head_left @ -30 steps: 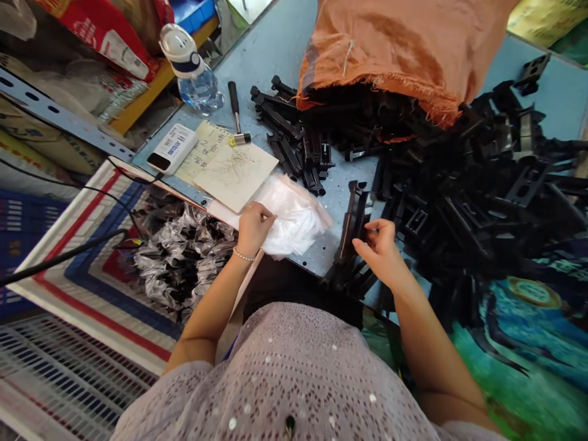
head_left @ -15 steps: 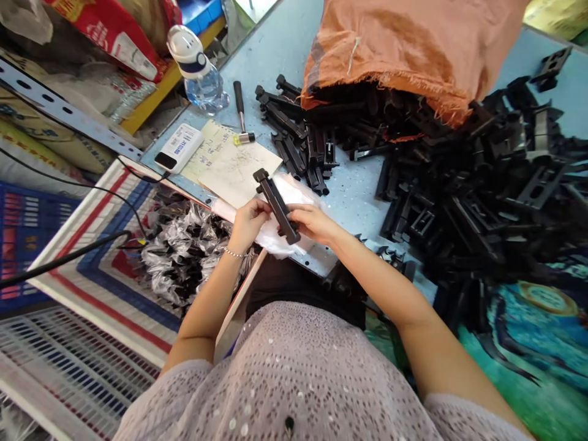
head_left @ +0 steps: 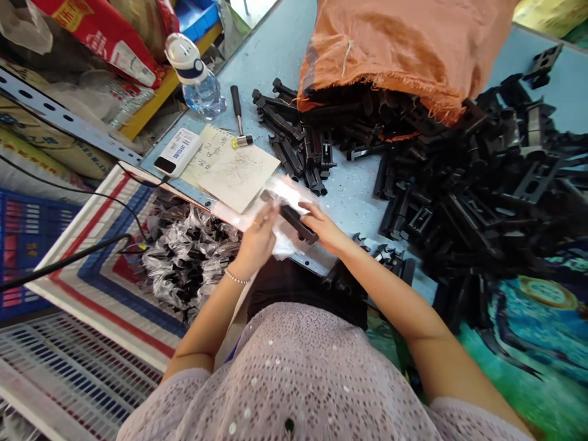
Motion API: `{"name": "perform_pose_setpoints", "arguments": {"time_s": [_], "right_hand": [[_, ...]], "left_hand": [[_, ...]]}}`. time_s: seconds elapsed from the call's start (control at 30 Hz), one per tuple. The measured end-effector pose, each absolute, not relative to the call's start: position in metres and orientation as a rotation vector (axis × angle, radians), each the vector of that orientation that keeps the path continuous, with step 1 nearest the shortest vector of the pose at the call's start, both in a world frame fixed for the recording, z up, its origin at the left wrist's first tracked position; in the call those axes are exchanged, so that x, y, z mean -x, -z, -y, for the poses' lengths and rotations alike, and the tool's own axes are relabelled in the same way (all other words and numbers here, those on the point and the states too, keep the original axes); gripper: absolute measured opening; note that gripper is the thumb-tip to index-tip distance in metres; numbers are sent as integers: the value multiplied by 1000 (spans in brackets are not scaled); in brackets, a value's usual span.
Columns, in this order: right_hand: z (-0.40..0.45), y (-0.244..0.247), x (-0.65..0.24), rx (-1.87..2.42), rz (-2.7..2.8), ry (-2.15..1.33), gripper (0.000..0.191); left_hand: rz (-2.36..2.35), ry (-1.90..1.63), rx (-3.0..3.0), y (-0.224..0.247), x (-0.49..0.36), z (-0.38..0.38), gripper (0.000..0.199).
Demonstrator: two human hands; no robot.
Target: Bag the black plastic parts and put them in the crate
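A long black plastic part (head_left: 298, 224) lies slanted in my right hand (head_left: 327, 231), whose thumb and fingers close on its lower end. My left hand (head_left: 258, 244), with a beaded bracelet on the wrist, is at the part's upper left side; its fingers are smeared by motion, and what they grip cannot be made out. The part's far end looks pale and blurred. Beneath both hands, thin clear plastic bags (head_left: 281, 245) lie at the table's near edge.
Many black parts (head_left: 459, 208) spill from an orange woven sack (head_left: 404, 49) across the blue table (head_left: 358, 184). A hammer (head_left: 237, 110), cardboard (head_left: 243, 174), a white device (head_left: 179, 152) and a water bottle (head_left: 202, 86) lie left. Bagged parts (head_left: 188, 245) fill a striped crate (head_left: 92, 257).
The black part has tipped lower and shifted right in my right hand. My left hand has turned and moved up along its left side, and its fingers now blur.
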State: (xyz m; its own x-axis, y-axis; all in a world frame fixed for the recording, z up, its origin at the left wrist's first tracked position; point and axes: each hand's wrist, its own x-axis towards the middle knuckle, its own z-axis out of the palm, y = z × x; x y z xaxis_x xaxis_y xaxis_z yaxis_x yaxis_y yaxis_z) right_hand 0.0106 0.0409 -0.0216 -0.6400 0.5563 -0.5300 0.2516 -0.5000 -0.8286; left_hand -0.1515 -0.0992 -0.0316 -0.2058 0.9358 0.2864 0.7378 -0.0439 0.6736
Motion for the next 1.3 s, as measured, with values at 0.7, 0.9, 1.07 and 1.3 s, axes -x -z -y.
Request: {"name": "perform_pose_setpoints", "arguments": {"time_s": [0.7, 0.9, 1.07, 1.3], "right_hand": [[-1, -39, -132, 1485, 3369, -448, 48], [8, -15, -115, 1626, 3059, -365, 52], [3, -1, -115, 1805, 2752, -671, 64], [-32, -3, -119, 1468, 1840, -1692, 51]], "left_hand": [[-2758, -34, -890, 61, 335, 213, 12], [-2710, -107, -903, 59, 287, 167, 22], [-2381, -780, -1563, 39, 165, 102, 23], [-2051, -1204, -1018, 56, 177, 58, 17]]}}
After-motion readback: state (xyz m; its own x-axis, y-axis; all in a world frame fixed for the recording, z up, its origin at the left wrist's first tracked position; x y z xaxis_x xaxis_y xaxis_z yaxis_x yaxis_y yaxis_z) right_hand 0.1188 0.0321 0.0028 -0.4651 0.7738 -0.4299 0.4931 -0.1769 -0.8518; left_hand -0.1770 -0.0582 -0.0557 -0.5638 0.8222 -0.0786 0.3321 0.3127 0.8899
